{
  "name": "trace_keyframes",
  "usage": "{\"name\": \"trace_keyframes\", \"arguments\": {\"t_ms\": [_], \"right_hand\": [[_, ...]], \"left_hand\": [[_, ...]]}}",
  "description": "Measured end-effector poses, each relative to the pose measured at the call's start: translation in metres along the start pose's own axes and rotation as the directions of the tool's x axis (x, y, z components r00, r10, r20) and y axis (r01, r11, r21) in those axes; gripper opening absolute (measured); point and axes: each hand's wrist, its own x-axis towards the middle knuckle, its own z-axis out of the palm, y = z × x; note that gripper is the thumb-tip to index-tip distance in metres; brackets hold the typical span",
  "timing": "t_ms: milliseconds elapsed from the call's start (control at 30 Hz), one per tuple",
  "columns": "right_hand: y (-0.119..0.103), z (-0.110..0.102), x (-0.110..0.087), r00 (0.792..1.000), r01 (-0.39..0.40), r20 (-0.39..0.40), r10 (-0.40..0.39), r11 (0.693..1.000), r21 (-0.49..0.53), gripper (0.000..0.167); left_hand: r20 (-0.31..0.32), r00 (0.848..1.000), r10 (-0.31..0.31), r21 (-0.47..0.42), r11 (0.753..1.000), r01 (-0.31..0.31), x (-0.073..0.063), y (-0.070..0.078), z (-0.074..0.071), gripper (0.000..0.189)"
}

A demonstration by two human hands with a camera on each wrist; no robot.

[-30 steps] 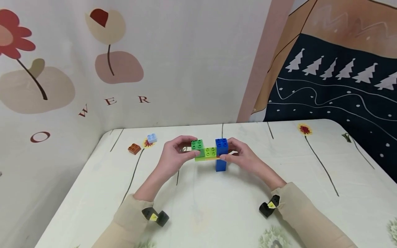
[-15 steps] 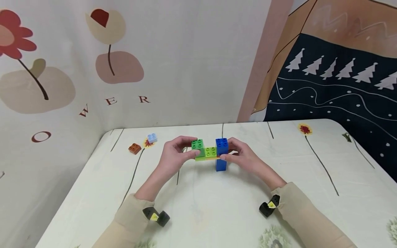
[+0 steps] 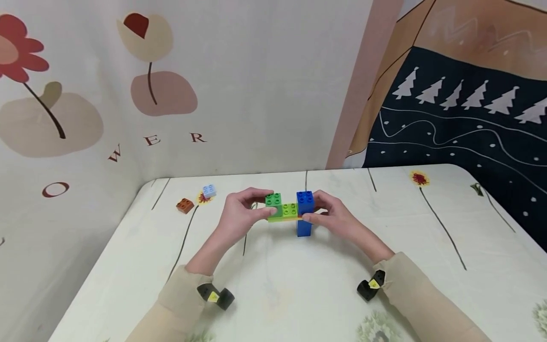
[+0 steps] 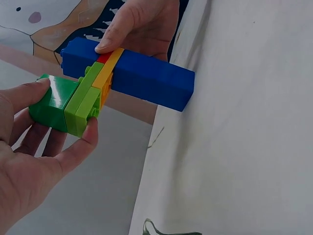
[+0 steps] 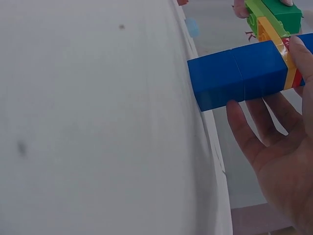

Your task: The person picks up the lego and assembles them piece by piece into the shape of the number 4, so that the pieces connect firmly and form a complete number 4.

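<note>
Both hands are on one structure of building bricks at mid-table. My left hand pinches the green brick at its left end, and one fingertip touches the light green bricks beside it. My right hand grips the blue brick column on the right, thumb near a thin red piece. An orange-yellow plate runs under the light green layer and through the column. Two blue bricks make up the column's lower part. The green end hangs over the table with nothing under it.
A brown brick and a light blue brick lie at the back left of the table. The table wears a flower-print cloth. Hanging fabric rises behind its back edge.
The green brick has shifted very slightly to the right with my left fingers on it. The right hand and the blue column stay in place.
</note>
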Motion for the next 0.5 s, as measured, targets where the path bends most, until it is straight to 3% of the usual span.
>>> {"name": "trace_keyframes", "arguments": {"t_ms": [167,500], "right_hand": [[0.0009,0.0004,0.0014,1.0,0.003,0.002,-0.003,1.0,0.014,0.03],[0.0021,0.0013,0.0014,1.0,0.008,0.003,-0.008,1.0,-0.001,0.031]], "left_hand": [[0.019,0.999,0.038,0.002,0.999,-0.038,0.0015,0.002,-0.0011,0.038],[0.031,0.999,0.031,-0.003,1.0,-0.031,0.0008,0.005,-0.0012,0.036]]}}
